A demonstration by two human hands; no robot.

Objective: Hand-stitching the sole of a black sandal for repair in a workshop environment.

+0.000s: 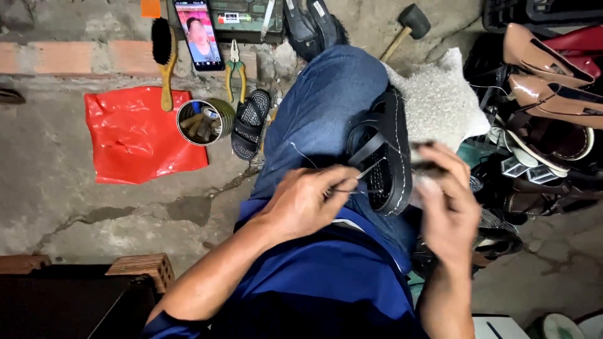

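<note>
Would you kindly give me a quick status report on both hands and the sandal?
Left hand pinching thin needle. Right hand steadying black strapped sandal, blurred. Sandal rests on blue-jeaned knee. Nothing blocking.

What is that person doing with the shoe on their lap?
A person is stitching a black sandal that rests on their knee. The left hand pinches a thin needle-like tool at the sole's edge. The right hand is blurred beside the sandal. A second sandal, pliers and a tin lie on the floor.
</note>
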